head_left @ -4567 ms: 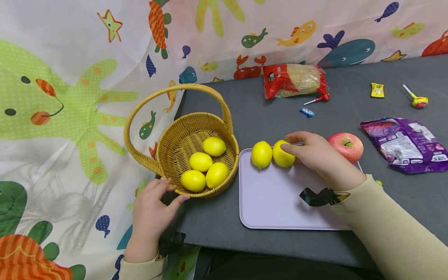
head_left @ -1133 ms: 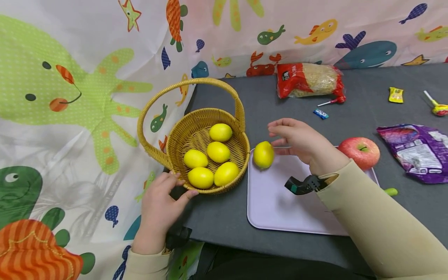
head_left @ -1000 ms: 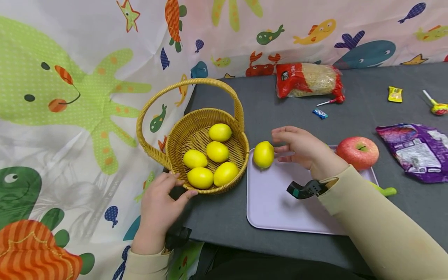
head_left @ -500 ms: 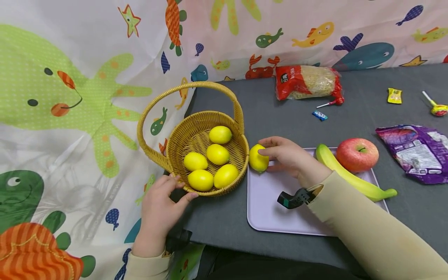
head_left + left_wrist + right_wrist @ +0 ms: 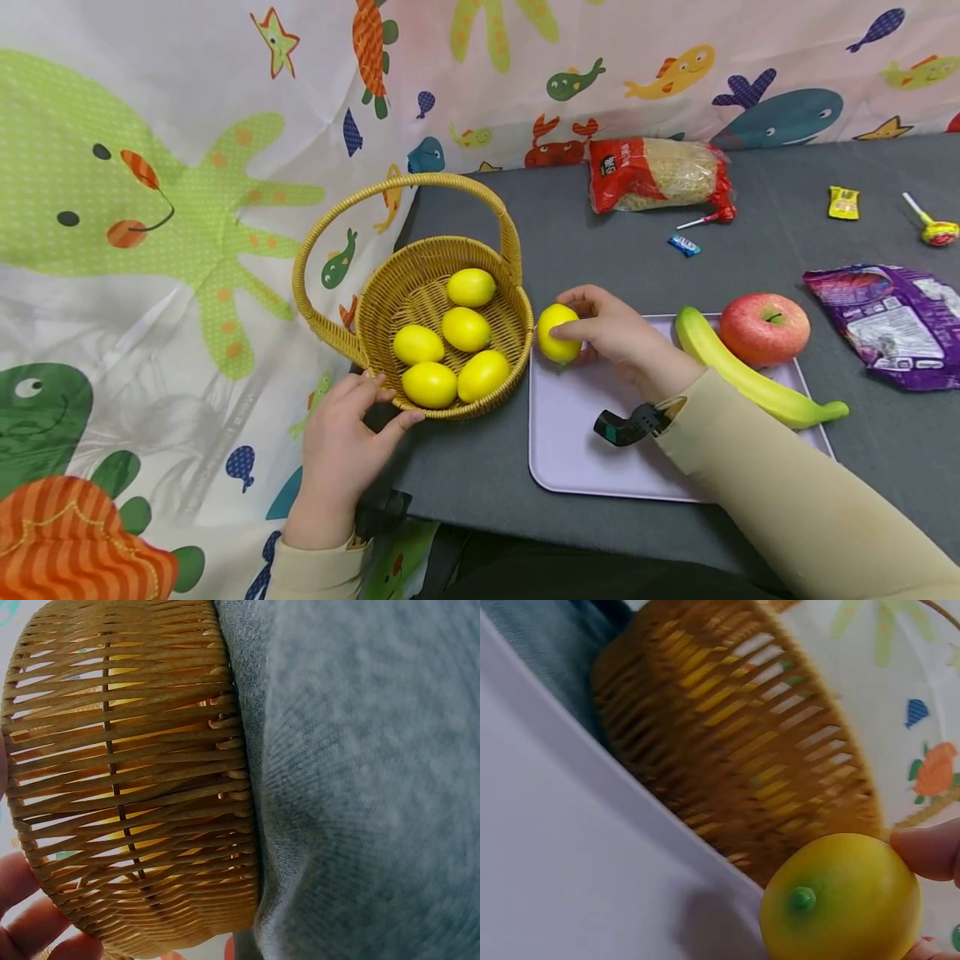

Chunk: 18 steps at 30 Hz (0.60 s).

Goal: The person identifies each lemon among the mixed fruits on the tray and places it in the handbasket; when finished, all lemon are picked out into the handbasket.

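My right hand (image 5: 618,333) pinches a yellow lemon (image 5: 557,335) between thumb and fingers, over the left back corner of a pale lilac tray (image 5: 585,450). In the right wrist view the lemon (image 5: 840,900) shows a green stem tip, and a shadow falls on the tray below it. Left of the tray stands a wicker basket (image 5: 390,287) with a tall handle, several lemons (image 5: 467,330) lying inside. My left hand (image 5: 345,454) holds the basket's near left rim, thumb and fingertips against it; the left wrist view has its fingers (image 5: 34,922) beside the woven wall.
A banana (image 5: 738,375) and a red apple (image 5: 765,329) lie at the tray's right side. Beyond are a purple bag (image 5: 888,325), a red and clear food packet (image 5: 660,175), lollipops (image 5: 937,229) and small wrapped candies (image 5: 844,203). A printed curtain (image 5: 187,333) hangs left and behind.
One more lemon lies in the basket than in the oldest frame. My right hand has come back to the last lemon on the tray and taken hold of it. The left hand keeps its place.
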Each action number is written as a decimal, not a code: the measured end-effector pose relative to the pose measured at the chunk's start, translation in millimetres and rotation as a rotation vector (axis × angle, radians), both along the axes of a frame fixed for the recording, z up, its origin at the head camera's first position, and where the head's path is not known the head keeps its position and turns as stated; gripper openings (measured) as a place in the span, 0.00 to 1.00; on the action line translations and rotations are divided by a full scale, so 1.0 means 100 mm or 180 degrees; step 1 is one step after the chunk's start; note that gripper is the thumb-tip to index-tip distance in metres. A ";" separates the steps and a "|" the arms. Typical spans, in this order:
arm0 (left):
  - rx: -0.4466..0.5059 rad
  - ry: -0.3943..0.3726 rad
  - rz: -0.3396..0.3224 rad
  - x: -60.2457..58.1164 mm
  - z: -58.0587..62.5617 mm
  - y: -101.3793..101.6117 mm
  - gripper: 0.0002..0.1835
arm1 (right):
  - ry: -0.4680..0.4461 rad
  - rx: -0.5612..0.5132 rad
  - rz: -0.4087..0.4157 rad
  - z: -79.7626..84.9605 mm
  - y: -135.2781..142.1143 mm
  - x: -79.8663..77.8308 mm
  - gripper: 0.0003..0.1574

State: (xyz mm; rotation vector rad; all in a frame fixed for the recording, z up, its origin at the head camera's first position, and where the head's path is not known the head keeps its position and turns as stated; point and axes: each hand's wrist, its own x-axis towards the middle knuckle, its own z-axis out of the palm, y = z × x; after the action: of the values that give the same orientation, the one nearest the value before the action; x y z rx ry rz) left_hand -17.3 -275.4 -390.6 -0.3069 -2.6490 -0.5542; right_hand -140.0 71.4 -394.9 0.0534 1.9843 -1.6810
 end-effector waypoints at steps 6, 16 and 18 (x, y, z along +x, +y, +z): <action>0.0000 0.0039 -0.0025 0.01 0.00 -0.02 0.25 | 0.0140 -0.0332 -0.0019 0.27 0.14 0.00 0.37; -0.0039 -0.0003 -0.0030 0.01 0.01 -0.02 0.25 | 0.0791 -0.0706 0.0670 0.63 -0.04 -0.04 0.33; -0.0027 -0.0013 -0.0031 0.01 0.01 -0.01 0.25 | 0.0891 -0.0708 0.0869 0.67 -0.14 -0.06 0.33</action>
State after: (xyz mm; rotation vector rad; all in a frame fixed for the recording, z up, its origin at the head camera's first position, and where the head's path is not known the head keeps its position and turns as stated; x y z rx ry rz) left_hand -15.9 -276.7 -389.5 -0.3216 -2.6560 -0.5474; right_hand -145.7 57.2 -327.5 -0.5353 1.8777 -1.7878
